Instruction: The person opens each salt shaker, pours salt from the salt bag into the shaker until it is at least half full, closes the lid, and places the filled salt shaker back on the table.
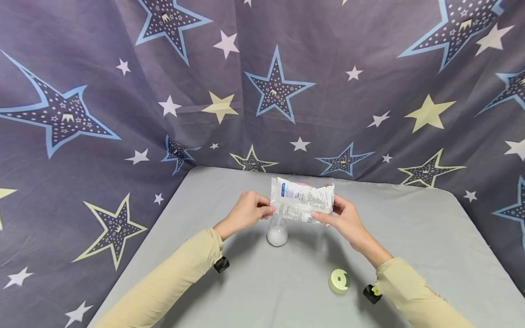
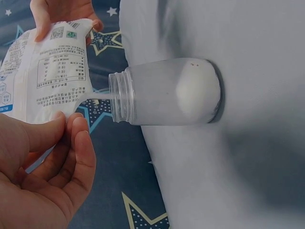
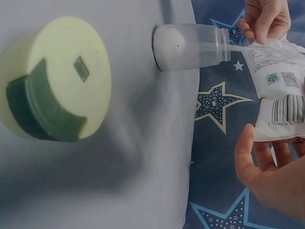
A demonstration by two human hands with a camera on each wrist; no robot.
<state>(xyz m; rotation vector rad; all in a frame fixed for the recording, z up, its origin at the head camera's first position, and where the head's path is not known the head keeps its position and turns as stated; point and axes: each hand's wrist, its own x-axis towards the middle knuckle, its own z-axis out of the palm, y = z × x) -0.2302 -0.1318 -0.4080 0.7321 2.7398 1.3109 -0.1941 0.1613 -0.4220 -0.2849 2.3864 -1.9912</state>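
A white printed packet (image 1: 301, 200) is held tilted above a clear jar (image 1: 277, 235), which stands upright on the table. My left hand (image 1: 247, 210) pinches the packet's left corner between thumb and fingers. At the other end, my right hand (image 1: 348, 223) grips the packet, thumb on the near side and fingers behind. A thin white stream (image 2: 100, 96) runs from the packet's corner into the jar's open threaded mouth. White powder or fine grains (image 2: 198, 93) fill the jar's lower part; the exact kind cannot be told.
A pale green round lid (image 1: 339, 281) with a darker green flap lies on the grey-covered table (image 1: 287, 300), nearer me and right of the jar. Star-patterned cloth (image 1: 283, 136) hangs behind and at the sides of the table.
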